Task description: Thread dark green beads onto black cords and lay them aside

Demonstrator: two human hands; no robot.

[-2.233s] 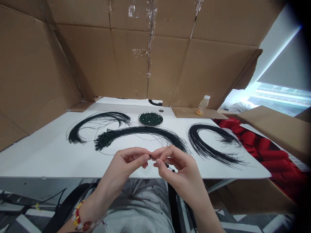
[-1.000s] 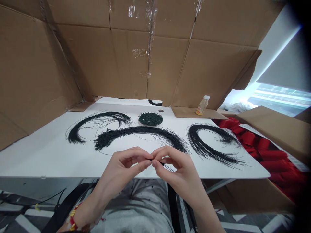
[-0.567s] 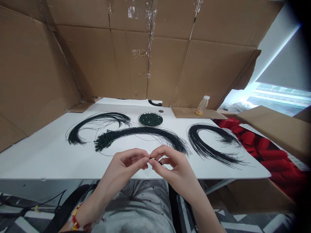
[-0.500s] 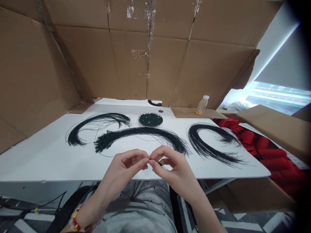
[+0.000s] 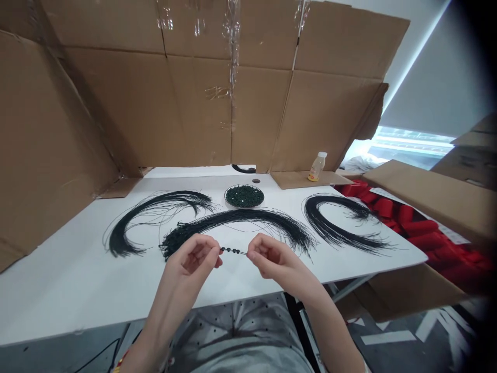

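A short row of small dark beads [image 5: 233, 250] on a thin cord is stretched between my hands, above the white table. My left hand [image 5: 196, 259] pinches the beaded end between thumb and fingers. My right hand [image 5: 272, 259] is closed on the bare cord to the right of the beads. Behind them lies a long bundle of black cords [image 5: 248, 216], with a clump of dark beads [image 5: 174, 239] at its left end. A round dish [image 5: 244, 206] full of small dark green beads stands beyond that bundle.
More black cords lie in curved bundles at left [image 5: 121, 233] and right [image 5: 316, 217] on the white table [image 5: 89, 290]. Cardboard walls [image 5: 194, 103] enclose the back and left. A small bottle [image 5: 317, 167] stands back right, near a box of red rolls [image 5: 419, 228].
My hands were together at the fingertips and have moved apart, drawing the cord straight so the row of beads shows between them. The camera view has shifted slightly.
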